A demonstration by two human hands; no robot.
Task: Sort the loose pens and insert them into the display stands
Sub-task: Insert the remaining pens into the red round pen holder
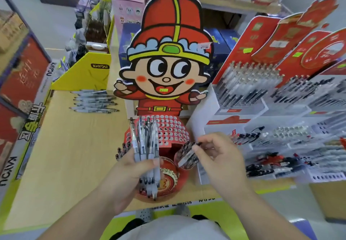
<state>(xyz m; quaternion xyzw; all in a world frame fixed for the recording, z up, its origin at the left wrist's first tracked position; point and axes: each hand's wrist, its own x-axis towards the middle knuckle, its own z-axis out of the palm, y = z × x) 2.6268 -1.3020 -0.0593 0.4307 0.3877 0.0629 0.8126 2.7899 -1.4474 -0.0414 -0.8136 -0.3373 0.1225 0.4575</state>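
Clamping a bundle of clear pens (144,146) in the left grip (127,176), fingers and thumb curled round the barrels, clicker ends up and tips down. Pinching a single pen (188,155) in the right grip (221,157) between thumb and fingertips, slantwise, just right of the bundle. Holding both over the near end of the display stand (172,133), in front of its red perforated panel. Cannot tell whether the single pen touches anything beneath it.

Moving outward: most holes of that panel apparently empty, with a few dark pens standing only in the side pockets (121,150) at its near left and near right. Behind the panel, rising tall, a cartoon backboard (168,52). Far left on the table (65,155), a row of loose pens (95,101) lying side by side, well apart from both grips. To the right, clear racks (280,108) stocked with pens under red header cards.

Judging from this: early in the filling of this stand. Done, as far as can be seen: one handful gathered, one pen drawn out ready for a hole. Left to do: seating that pen, working through the bundle one by one, then fetching and placing the far-left row.
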